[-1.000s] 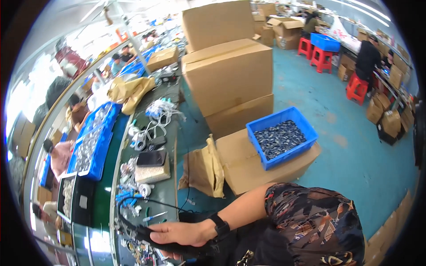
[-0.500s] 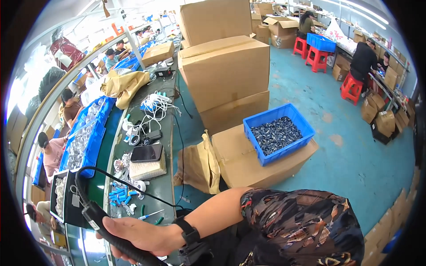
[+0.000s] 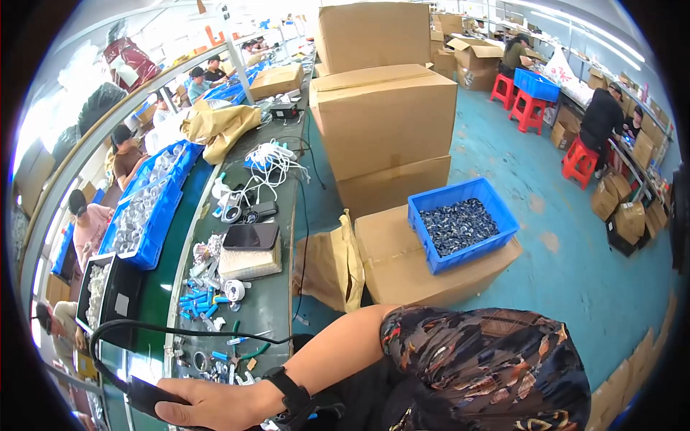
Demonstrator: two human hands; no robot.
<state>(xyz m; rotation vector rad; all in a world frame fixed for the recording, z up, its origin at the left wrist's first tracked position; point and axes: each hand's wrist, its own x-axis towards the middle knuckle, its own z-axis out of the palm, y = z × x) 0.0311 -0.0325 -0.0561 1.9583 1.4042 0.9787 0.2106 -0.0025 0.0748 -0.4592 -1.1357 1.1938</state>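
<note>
My right hand (image 3: 215,404) reaches in from the lower right, past a patterned sleeve and a black wrist strap. Its fingers are wrapped round a black corded hand tool (image 3: 147,397) at the lower left; the tool's working end is hidden. From the tool a black cable (image 3: 208,332) loops up and runs right, over the bench (image 3: 269,309). Just beyond the hand lie blue cylindrical parts (image 3: 198,303), small loose pieces and green-handled pliers (image 3: 255,352). A dark phone (image 3: 250,235) rests on a pale stacked block (image 3: 251,264). My left hand is outside the picture.
Right of the bench, a blue bin (image 3: 474,249) of small dark parts sits on a cardboard box (image 3: 395,280). Taller stacked cartons (image 3: 384,108) rise behind it. Tangled white cables (image 3: 269,164) lie farther along. Blue trays (image 3: 151,244) line the left; people work on both sides.
My right hand has moved lower and turned, with the tool still in it. The tool now lies flatter and the cable loop has dropped. The whole view has shifted slightly.
</note>
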